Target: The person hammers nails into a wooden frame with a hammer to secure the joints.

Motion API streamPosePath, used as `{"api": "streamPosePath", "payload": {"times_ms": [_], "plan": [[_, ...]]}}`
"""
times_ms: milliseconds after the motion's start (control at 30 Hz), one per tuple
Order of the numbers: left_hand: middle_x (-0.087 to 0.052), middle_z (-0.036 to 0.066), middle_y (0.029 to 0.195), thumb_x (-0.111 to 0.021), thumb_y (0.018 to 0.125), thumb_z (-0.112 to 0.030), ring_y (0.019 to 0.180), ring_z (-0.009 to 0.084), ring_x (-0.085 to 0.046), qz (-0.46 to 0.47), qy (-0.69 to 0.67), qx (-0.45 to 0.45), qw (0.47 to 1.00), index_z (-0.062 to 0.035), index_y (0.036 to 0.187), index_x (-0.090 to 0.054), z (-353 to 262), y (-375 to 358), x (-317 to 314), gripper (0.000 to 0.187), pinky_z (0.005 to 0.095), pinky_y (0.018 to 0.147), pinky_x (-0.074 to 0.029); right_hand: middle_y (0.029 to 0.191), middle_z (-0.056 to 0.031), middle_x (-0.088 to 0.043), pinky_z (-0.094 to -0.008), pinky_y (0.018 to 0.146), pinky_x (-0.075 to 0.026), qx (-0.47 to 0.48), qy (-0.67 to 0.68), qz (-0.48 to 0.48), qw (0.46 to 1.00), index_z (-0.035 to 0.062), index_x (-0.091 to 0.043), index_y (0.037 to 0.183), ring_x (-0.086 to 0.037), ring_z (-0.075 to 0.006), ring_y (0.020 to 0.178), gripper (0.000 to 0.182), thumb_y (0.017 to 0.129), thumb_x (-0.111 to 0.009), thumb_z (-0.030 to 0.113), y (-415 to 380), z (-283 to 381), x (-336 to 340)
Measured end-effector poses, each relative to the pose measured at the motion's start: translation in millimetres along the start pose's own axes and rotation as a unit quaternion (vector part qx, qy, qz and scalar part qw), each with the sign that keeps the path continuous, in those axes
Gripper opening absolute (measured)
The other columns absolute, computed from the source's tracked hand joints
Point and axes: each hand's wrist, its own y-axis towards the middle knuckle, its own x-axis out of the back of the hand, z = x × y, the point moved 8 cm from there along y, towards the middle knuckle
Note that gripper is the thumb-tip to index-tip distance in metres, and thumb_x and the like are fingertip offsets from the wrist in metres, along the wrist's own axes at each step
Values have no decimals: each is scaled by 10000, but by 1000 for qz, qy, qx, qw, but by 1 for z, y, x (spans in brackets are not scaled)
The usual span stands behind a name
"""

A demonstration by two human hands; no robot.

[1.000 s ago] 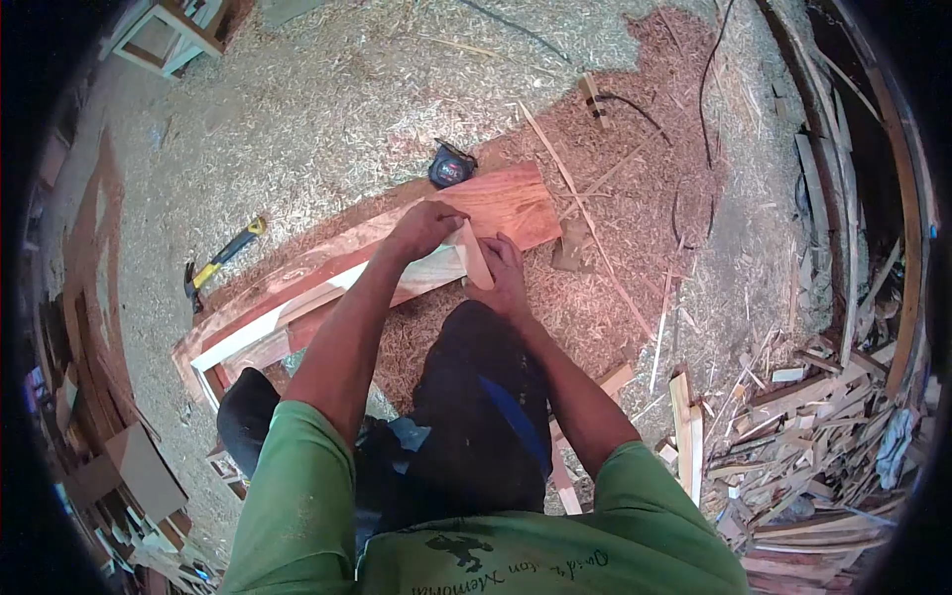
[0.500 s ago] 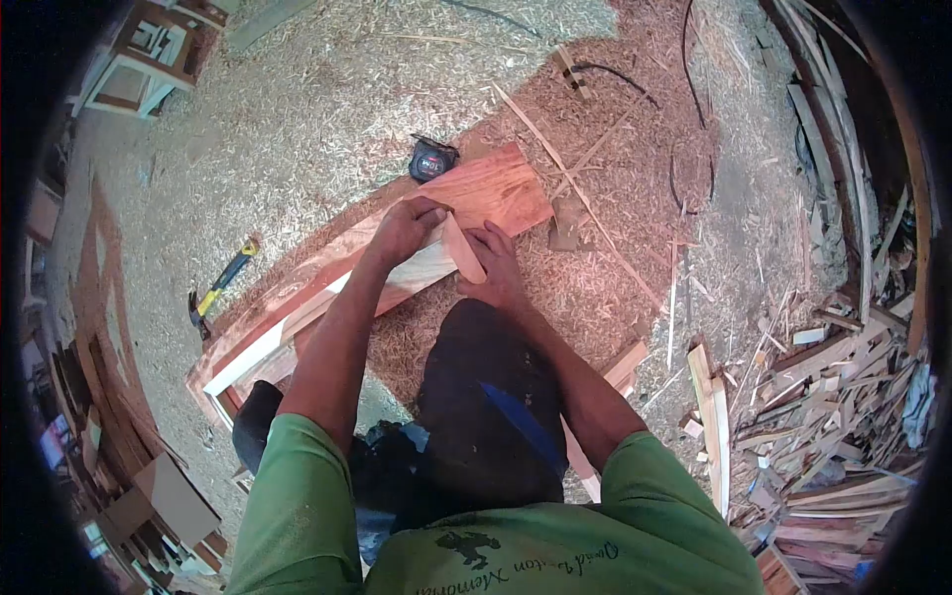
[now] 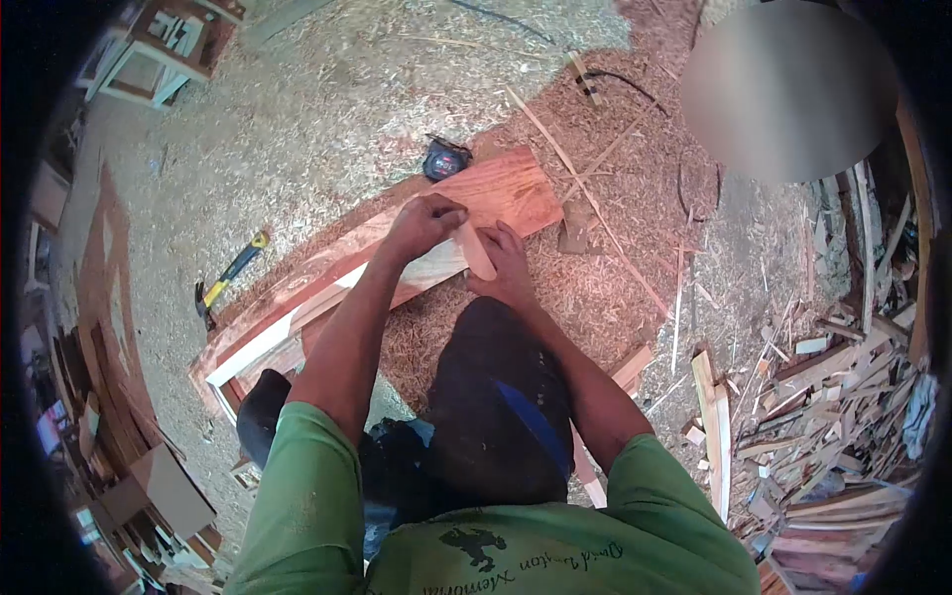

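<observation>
A small flat wood piece with a rounded end lies across a long wooden workpiece, between my hands. My right hand grips this piece along its right side. At its upper end, my left hand is closed with fingers pinched; whatever they hold is too small or hidden to make out. Under both hands runs a reddish board, its wide end up and to the right. A pale wooden strip extends along the workpiece toward the lower left. My knee is close below my right hand.
A tape measure sits just beyond the board. The hammer lies on the shavings to the left. Scrap wood is piled at the right, and a wooden frame stands far left. A blurred oval covers the upper right.
The view has shifted slightly, so most things appear a little farther right. My left hand's fingers have moved slightly relative to the small wood piece; my right hand keeps its grip.
</observation>
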Motion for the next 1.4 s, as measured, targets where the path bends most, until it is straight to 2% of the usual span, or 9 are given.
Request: {"api": "streamPosePath", "payload": {"times_ms": [400,533,633,800,933,1033,1167,1300,1400], "plan": [[-779,198,1029,-756,806,-340,985,391,-745,-71,57,-37,995,-59,937,-817,15,24,-1,316,488,901,-584,1467,-207,-577,-560,1247,-319,23,-67,15,997,54,-589,1476,-434,-454,1461,800,738,-830,249,5,-4,-4],[-784,156,1199,-685,839,-330,1093,340,-756,-49,170,80,981,-82,1122,-819,-4,14,2,400,498,962,-586,1458,-259,-560,-566,1249,-310,35,-163,14,986,40,-461,1559,-440,-476,1457,940,768,-853,364,-1,-19,-13],[-589,211,1547,-680,943,-410,1521,483,-415,-14,231,120,965,-68,1464,-650,-23,-15,-18,624,652,1210,-313,1520,-313,-518,-583,1214,-359,60,-168,32,983,-2,-360,1615,-472,-508,1429,1002,861,-804,487,11,-7,-15],[-488,242,1615,-767,930,-439,1510,483,-421,-318,-22,6,948,-46,1590,-466,-43,-157,83,825,644,1249,-263,1525,-316,-522,-570,1216,-366,69,-205,75,973,-24,-383,1597,-480,-500,1433,956,896,-767,500,14,11,-15],[-541,244,1553,-733,998,-336,1464,414,-499,-468,-80,-36,880,-37,1535,-531,3,-358,209,647,466,1214,-412,1529,-319,-525,-559,1217,-372,36,-271,108,956,-42,-402,1583,-487,-493,1436,923,924,-737,510,38,18,-12],[-698,202,1324,-779,974,-249,1242,395,-674,-663,-8,111,741,-56,1374,-675,95,-542,247,457,444,1055,-539,1532,-321,-527,-551,1218,-376,-6,-333,141,932,-55,-416,1573,-491,-488,1439,901,944,-714,517,62,26,-5],[-758,162,1174,-732,999,-193,1043,319,-751,-801,-61,357,477,-69,1229,-746,263,-769,158,262,419,941,-580,1536,-324,-530,-540,1220,-381,-59,-434,194,878,-73,-435,1559,-498,-482,1442,875,972,-684,527,99,35,18],[-793,199,1136,-770,902,-327,1063,386,-761,-752,-117,587,274,-43,1229,-766,325,-907,20,433,454,944,-575,1540,-327,-534,-529,1221,-387,-31,-532,191,824,-90,-454,1545,-504,-475,1445,855,1000,-654,537,180,71,31],[-783,238,1150,-691,903,-249,1063,392,-760,-722,-128,609,302,-42,1246,-765,342,-933,-27,408,484,972,-571,1435,-359,-614,-500,1137,-462,99,-410,223,879,-90,-560,1476,-601,-478,1339,782,1007,-670,526,257,106,-37]]}}
